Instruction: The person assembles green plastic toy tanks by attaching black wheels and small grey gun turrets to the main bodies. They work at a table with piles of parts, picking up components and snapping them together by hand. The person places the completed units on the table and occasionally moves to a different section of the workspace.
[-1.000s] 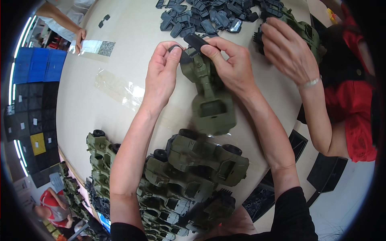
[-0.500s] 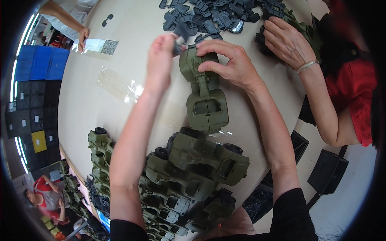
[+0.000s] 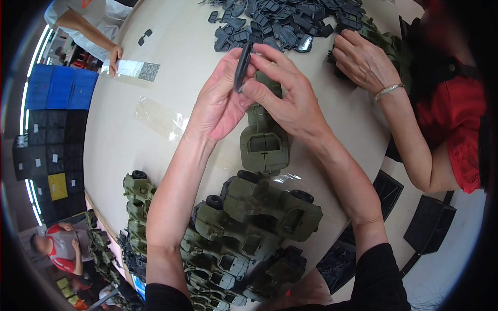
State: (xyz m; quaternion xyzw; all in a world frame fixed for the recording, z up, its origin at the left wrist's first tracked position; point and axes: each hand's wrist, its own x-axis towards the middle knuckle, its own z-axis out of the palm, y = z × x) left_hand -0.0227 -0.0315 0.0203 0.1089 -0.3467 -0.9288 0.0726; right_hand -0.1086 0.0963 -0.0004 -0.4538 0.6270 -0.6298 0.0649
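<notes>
Above the table, my left hand [image 3: 217, 98] and my right hand [image 3: 291, 96] are together around a thin, flat dark grey plastic part [image 3: 242, 70], seen edge-on. My left fingers grip it from the left. My right thumb and fingertips close on it from the other side. Below the hands lies an olive green toy vehicle body [image 3: 264, 153], its far end largely covered by my right hand. A heap of similar dark plastic parts [image 3: 277, 26] spreads just beyond my hands.
Several green vehicle bodies [image 3: 272, 205] with black wheels crowd the near side. On the right, a co-worker's hand [image 3: 365, 65] rests by another green vehicle [image 3: 371, 33]. A second person's hand [image 3: 115, 57] is at the far left. Clear tape [image 3: 163, 119] sticks to the table.
My left hand has moved right and down with the dark plastic part. My right hand has left the vehicle body and come to the part, its fingers now on it.
</notes>
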